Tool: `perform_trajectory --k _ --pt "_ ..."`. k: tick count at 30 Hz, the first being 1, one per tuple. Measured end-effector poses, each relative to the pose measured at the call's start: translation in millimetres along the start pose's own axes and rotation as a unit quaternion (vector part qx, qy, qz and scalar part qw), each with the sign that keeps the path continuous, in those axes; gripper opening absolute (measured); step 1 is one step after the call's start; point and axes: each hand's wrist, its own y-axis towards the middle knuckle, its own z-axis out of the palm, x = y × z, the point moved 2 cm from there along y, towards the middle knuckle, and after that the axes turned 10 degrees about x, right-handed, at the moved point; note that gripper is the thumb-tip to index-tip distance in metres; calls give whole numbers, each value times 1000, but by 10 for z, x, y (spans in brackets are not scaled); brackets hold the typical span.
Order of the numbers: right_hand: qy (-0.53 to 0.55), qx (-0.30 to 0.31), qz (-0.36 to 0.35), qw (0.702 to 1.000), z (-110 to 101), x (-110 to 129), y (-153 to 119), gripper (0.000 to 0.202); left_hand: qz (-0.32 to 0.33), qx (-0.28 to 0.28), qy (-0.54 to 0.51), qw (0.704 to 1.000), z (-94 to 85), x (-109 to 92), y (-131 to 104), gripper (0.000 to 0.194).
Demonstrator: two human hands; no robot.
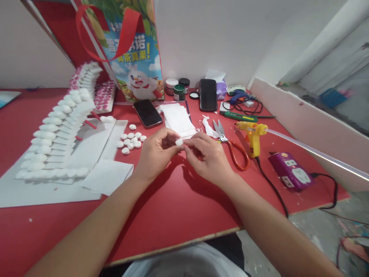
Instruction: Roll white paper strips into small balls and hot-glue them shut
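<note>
A small white disc (pixel 179 142), apparently wrapped in paper or tissue, is pinched between the thumb and fingers of my left hand (pixel 157 152). My right hand (pixel 209 156) is closed too, its thumb and fingertips meeting at the disc's right edge. Both hands hover just over the red table. Left of them lies a loose group of similar white discs (pixel 130 146). Behind my fingertips is a stack of white paper sheets (pixel 178 119). Scissors (pixel 230 144) with orange handles lie open just right of my right hand.
A white stepped model (pixel 62 140) edged with white pads stands left. A yellow glue gun (pixel 253 134) and purple power socket (pixel 291 170) are right, with cords. Two phones (pixel 148 113) (pixel 208 95), paint jars (pixel 179 92), a green cutter (pixel 240 116) and a gift bag (pixel 138 57) stand behind.
</note>
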Motion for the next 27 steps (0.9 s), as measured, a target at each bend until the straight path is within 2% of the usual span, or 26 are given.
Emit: perform_trajectory --k 8,14,19,24,27 --pt "-7 -10 33 999 45 9 6 16 13 21 107 994 -5 -16 -39 6" --pt "54 5 94 994 42 -60 38 15 45 22 156 986 40 -30 -54 16" --pt "60 11 124 990 47 -101 36 17 20 30 124 992 81 13 -51 14" --pt "26 11 119 992 53 -122 27 19 -44 76 3 996 111 97 -39 21" --pt "10 4 112 994 53 -123 23 17 -22 77 2 997 120 87 -41 23"
